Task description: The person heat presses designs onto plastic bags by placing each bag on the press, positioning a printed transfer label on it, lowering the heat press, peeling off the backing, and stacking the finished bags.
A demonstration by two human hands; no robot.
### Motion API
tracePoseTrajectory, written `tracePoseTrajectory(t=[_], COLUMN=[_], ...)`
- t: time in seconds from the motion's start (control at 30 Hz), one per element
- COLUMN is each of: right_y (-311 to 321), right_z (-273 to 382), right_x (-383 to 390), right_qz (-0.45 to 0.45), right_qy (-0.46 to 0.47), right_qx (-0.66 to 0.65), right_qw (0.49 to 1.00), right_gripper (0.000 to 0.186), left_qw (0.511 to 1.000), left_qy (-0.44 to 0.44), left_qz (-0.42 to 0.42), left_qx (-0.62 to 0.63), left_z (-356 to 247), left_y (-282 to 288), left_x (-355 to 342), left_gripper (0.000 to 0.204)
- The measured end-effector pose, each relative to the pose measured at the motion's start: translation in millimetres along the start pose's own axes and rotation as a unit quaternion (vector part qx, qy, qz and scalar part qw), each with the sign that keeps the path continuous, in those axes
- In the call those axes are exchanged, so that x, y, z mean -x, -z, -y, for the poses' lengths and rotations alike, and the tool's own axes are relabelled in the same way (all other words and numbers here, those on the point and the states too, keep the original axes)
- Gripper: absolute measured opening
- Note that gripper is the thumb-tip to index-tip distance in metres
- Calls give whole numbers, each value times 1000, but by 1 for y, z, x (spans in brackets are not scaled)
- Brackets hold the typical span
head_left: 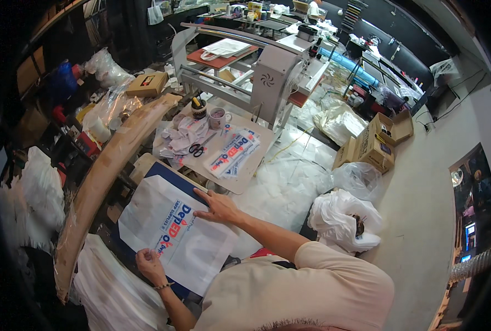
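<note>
A white fabric piece (206,267), which looks like a flat bag, lies over a dark blue board (156,170) in front of me. Across its middle runs a printed film (174,223) with blue and red lettering. My left hand (150,267), a bracelet on its wrist, has its fingers pinched together at the film's lower left end. My right hand (221,208) rests on the fabric's upper right part, fingers spread, the fingertips near the film's other end. Beyond the board, more printed films (235,153) lie on a tabletop beside black-handled scissors (196,150) and crumpled pale scraps (183,136).
A mug (219,118) and a tool cup (199,108) stand on that tabletop. Behind it is a heat press machine (272,83). Long brown cardboard (104,157) borders my left, with white fabric (113,289) below. White bags (344,220) and cartons (373,144) sit at right.
</note>
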State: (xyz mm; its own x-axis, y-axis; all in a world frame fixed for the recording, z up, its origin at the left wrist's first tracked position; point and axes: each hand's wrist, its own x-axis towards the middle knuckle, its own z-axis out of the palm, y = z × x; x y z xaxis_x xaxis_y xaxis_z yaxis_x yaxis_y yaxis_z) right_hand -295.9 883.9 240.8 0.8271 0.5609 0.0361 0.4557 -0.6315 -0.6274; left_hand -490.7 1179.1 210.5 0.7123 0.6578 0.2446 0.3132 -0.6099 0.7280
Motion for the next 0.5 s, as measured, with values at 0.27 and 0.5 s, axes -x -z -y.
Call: tracePoseTrajectory(t=[0.27, 0.5], right_y=[-26, -13], right_z=[-9, -13], right_x=[1, -5], right_qz=[-25, -37], right_qy=[25, 0], right_qx=[5, 8], right_qw=[999, 999], right_gripper=[90, 87], left_qw=[997, 963], left_qy=[-72, -214], left_qz=[7, 161], left_qx=[25, 13], left_z=[-7, -53], left_y=[6, -9], left_x=[16, 17], left_gripper=[8, 9])
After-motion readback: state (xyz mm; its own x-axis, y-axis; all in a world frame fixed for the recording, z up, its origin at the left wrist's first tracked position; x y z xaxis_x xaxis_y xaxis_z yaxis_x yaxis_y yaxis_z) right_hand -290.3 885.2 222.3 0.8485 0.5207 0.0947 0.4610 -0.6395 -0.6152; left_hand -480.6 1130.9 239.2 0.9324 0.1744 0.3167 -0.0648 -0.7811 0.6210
